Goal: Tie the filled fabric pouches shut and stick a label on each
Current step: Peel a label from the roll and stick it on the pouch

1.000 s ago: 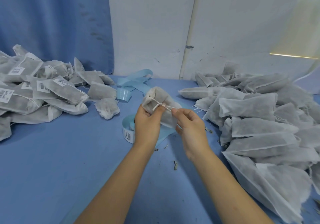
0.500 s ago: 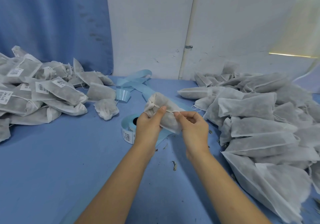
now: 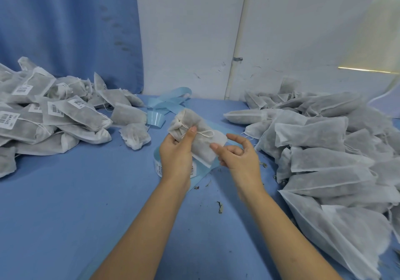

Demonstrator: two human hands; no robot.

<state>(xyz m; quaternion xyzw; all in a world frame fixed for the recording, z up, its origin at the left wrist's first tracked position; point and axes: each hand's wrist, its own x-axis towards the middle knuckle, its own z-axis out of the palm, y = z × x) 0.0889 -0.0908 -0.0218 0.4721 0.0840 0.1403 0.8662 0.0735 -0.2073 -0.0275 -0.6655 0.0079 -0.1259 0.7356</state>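
Grips one filled fabric pouch (image 3: 198, 144) in the left hand (image 3: 176, 156), lifted above the blue table (image 3: 65, 204) near mid-frame and just over the label roll (image 3: 157, 164). Lies on a diagonal, long axis from upper left to lower right, with the gathered neck at the far upper-left end and the flat seamed bottom at the near lower-right end. Shows a white drawstring (image 3: 205, 133) tied round the neck, a small loop of it lying across the upper face. Clamps the neck end between the left thumb on top and curled fingers beneath, thumb tip pressed just beside the knot. Holds the right hand (image 3: 238, 158) close by on the right, half open: forefinger raised and free of everything, other fingers loosely bent, one fingertip touching the pouch's lower right edge without pinching it. Flanked on the left by a heap of tied pouches (image 3: 54, 115) bearing white barcode labels, and on the right by a larger heap of plain pouches (image 3: 324, 150), both well apart from the hands. Beyond the roll, a tangle of pale blue backing strip (image 3: 173, 101) at the foot of a white wall (image 3: 190, 31), with a blue curtain (image 3: 65, 31) to its left. Near the forearms, a few dried leaf crumbs (image 3: 219, 206) on the table.
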